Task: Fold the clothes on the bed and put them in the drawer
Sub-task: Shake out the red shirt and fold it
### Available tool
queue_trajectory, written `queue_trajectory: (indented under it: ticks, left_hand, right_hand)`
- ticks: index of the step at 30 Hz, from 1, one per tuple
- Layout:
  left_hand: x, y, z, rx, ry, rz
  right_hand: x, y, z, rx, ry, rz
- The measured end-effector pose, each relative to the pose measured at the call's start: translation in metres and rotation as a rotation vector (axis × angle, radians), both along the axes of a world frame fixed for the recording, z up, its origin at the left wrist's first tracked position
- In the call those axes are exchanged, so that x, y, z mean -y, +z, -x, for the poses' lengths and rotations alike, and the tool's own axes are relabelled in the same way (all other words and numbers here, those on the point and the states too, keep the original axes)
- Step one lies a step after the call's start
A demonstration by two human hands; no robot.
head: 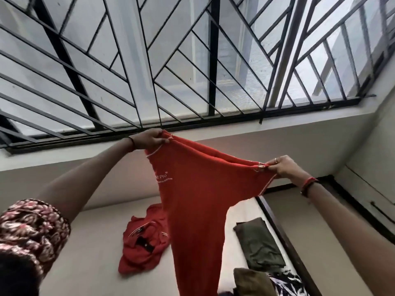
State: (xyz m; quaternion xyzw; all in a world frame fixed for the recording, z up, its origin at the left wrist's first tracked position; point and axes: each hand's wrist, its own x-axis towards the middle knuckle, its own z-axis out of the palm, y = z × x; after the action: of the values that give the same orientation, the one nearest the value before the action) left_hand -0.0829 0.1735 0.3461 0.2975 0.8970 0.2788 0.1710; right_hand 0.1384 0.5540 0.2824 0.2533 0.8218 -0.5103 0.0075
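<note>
A wide window is barred by a black metal grille of slanted bars, grey daylight is admitted through it, and a pale wall is seen beneath its ledge.

Shirt hangs in front of me, held between my left hand, up and left, and my right hand, lower and right. Behind it on the bed: crumpled shirt left, folded garment right by the bed's edge, heap of clothes nearer me. Window grille above, beyond the bed.
</note>
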Motion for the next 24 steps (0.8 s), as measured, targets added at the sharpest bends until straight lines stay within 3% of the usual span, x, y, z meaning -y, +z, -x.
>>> queue_trajectory:
  ticks: [4, 8, 14, 18, 24]
  left_hand:
    - [-0.033, -0.011, 0.011, -0.215, 0.096, -0.029]
    - [-0.049, 0.002, 0.021, -0.360, 0.183, -0.134]
    - [-0.016, -0.013, -0.013, -0.463, 0.080, -0.282]
    - [0.043, -0.091, -0.051, -0.585, -0.051, -0.134]
    - [0.131, -0.272, -0.142, -0.556, -0.140, 0.062]
  right_hand:
    - [-0.021, -0.031, 0.050, -0.110, -0.120, -0.189]
    - [-0.029, -0.015, 0.069, -0.301, -0.176, -0.335]
    - [-0.017, -0.016, 0.041, -0.474, -0.137, -0.510]
    - [0.010, -0.078, -0.002, -0.462, 0.009, -0.601]
    - [0.064, -0.226, -0.071, -0.211, 0.342, -0.710]
